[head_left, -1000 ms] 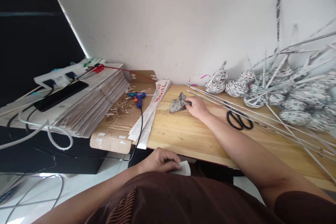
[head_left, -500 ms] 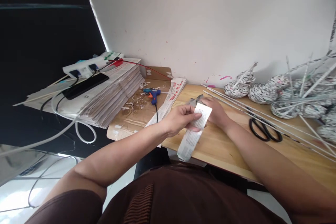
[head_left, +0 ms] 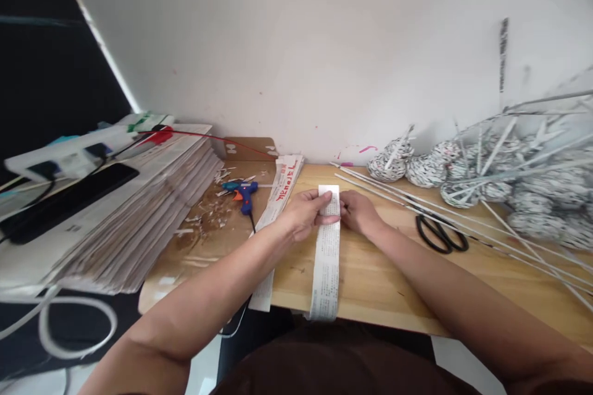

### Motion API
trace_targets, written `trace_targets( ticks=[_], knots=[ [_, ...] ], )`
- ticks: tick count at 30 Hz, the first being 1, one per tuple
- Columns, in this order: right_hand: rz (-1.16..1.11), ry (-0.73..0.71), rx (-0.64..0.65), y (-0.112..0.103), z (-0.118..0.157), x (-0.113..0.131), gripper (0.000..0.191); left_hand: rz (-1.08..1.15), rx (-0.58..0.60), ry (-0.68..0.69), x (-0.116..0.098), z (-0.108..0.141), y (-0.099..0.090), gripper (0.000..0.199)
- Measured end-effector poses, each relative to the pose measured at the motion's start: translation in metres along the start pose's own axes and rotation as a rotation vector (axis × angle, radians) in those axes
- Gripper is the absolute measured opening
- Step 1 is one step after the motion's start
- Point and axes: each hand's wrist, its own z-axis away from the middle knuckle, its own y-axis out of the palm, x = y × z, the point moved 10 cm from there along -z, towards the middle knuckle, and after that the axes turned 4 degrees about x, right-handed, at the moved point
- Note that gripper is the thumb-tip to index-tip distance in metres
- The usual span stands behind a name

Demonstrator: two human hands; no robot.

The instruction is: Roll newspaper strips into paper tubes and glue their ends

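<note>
On my feed, leftmost of what matters, the blue glue gun [head_left: 247, 196] lies apart from the work. The left hand [head_left: 303, 216] pinches the newspaper strip [head_left: 327, 265] near its far end, thumb on top; the strip runs to the near edge of the counter [head_left: 375, 284]. I judge it almost weightless, limp and easily torn, so I'd grip lightly near the end. The right hand [head_left: 362, 215] curls at its right edge; I can't tell what it grips. Black-handled scissors [head_left: 442, 234] lie farther right.
</note>
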Motion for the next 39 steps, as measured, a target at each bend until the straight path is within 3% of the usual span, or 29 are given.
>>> trace_targets(
  ticks=[6,11,17,21,23,25,28,31,35,39],
  knots=[
    [-0.125,-0.032,-0.086,-0.009,0.003,0.002,0.015,0.085,-0.029,0.008,0.005,-0.015,-0.012,0.015],
    [-0.256,-0.176,-0.154,-0.023,0.007,0.018,0.046,0.131,-0.019,0.012,0.016,-0.020,-0.025,0.021],
    [-0.183,-0.297,-0.011,-0.016,0.008,0.040,0.030,0.169,0.013,0.001,0.021,-0.019,-0.026,0.028],
    [-0.122,-0.263,0.037,-0.009,0.006,0.038,0.057,0.186,-0.014,-0.003,0.020,-0.020,-0.027,0.028],
    [-0.157,-0.244,-0.016,-0.016,0.006,0.032,0.067,0.191,-0.012,0.008,0.018,-0.021,-0.028,0.027],
    [-0.194,-0.163,-0.156,-0.031,0.006,0.016,0.052,0.190,-0.012,0.023,0.015,-0.021,-0.029,0.024],
    [-0.100,0.104,-0.359,-0.052,0.010,-0.025,0.029,0.186,-0.023,0.013,0.015,-0.019,-0.032,0.022],
    [0.039,0.212,-0.321,-0.048,0.010,-0.046,0.025,0.193,0.001,0.002,0.015,-0.017,-0.029,0.024],
    [-0.028,0.098,-0.248,-0.037,0.005,-0.042,0.029,0.191,0.059,-0.005,0.016,-0.013,-0.021,0.025],
    [0.085,0.150,-0.362,-0.050,0.011,-0.045,0.025,0.129,0.077,-0.024,0.019,-0.012,-0.018,0.025]
  ],
)
